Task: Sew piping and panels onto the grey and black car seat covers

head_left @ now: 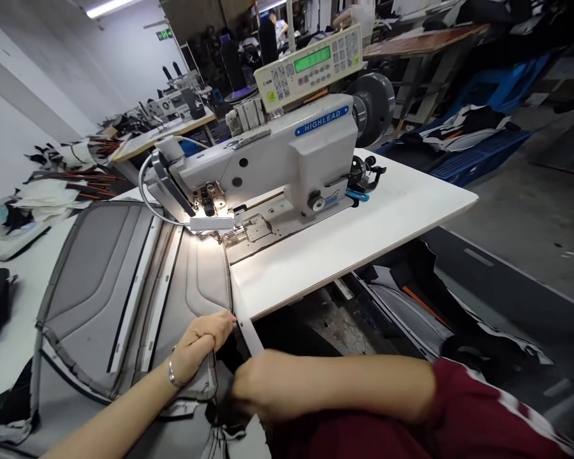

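Note:
A grey padded seat cover (pixel 172 299) with stitched panels and white edge strips lies on the sewing machine's table, its far edge under the needle area. My left hand (pixel 203 341), with a silver bracelet at the wrist, is closed on the cover's right edge near the front of the table. Just below and to the right, my right hand (pixel 258 386) is curled and a little blurred beside dark cloth at the cover's edge; what its fingers hold is hidden. The lit sewing machine (pixel 268 153) stands beyond both hands, with a white lamp bar (pixel 212 223) by its needle.
A control panel (pixel 310 67) with a green display sits atop the machine. The white table (pixel 344 236) stretches right. Below it, a bin (pixel 459 287) holds more cover pieces. Cut fabric is piled at left, and a blue crate (pixel 483 156) stands at right.

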Demonstrator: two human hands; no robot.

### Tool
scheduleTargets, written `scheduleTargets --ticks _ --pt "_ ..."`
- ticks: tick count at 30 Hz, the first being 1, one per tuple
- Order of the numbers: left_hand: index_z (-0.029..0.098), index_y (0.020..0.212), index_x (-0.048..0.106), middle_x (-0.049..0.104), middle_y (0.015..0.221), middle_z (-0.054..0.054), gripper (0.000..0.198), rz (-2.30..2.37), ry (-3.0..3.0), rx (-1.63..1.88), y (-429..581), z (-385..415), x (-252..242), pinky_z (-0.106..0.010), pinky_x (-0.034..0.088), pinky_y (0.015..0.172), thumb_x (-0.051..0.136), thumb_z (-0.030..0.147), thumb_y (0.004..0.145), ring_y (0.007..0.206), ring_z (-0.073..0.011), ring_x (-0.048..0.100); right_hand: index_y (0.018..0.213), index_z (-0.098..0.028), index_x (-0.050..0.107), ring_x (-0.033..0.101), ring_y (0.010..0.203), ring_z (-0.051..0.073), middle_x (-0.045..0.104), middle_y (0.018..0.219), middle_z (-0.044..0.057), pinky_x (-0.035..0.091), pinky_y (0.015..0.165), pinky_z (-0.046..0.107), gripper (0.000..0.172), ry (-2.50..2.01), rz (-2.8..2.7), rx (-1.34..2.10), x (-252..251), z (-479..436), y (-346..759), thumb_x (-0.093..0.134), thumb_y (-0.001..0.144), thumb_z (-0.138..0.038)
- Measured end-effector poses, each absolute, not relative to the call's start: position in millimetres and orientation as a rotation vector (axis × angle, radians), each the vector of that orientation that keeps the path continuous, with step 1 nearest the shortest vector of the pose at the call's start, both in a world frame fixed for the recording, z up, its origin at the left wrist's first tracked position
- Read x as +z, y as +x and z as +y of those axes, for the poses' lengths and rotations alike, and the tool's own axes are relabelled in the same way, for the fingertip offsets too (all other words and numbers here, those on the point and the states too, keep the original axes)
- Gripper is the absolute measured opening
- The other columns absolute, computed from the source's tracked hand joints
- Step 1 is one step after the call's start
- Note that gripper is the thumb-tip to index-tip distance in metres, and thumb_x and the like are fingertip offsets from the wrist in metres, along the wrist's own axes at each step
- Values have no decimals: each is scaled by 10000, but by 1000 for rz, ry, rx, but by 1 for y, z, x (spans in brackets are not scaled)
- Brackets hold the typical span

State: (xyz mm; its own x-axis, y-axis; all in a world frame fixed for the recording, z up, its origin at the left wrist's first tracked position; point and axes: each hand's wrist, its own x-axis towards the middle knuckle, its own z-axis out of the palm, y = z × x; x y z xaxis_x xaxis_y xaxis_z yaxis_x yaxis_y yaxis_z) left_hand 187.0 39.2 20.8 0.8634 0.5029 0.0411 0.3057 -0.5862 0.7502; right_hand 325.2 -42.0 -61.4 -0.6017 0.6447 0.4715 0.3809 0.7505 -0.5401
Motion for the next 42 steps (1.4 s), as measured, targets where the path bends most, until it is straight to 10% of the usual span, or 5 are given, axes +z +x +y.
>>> scheduleTargets --ticks 5,10,19,28,42 --pt "203 517 358 412 497 1 314 445 2299 423 192 33 2 -301 403 591 392 161 826 559 -144 416 1092 -118 562 569 996 196 638 1091 124 479 878 325 244 -910 -1866 135 -76 -4 365 510 854 -130" --pt "202 570 417 462 535 16 277 605 2386 718 195 19 6 -249 400 519 393 92 823 532 -119 453 835 -167 561 526 745 169 641 772 38 458 758 301 62 -871 -2029 -46 -83 34 343 515 868 -140" --pt "241 1163 675 660 1286 -77 392 1096 3223 236 188 130 24 -579 314 1121 408 249 876 1275 -299 539 801 -167 577 505 763 155 668 962 69 441 732 281 148 -877 -2108 -165 -84 27 345 481 909 -133" --pt "229 1166 673 656 1296 -57 404 1272 3166 355 188 131 -3 -543 313 1130 390 233 878 1264 -278 557 978 -129 616 533 1102 183 621 1031 71 391 1059 317 192 -781 -2210 -200 -87 7 370 425 979 -148" --pt "226 1072 707 686 1239 -73 373 1439 3141 420 207 156 -2 -540 293 1120 429 206 825 1233 -286 575 744 -173 576 683 867 272 657 867 128 492 808 403 134 -579 -2161 -587 -75 28 370 536 872 -169"
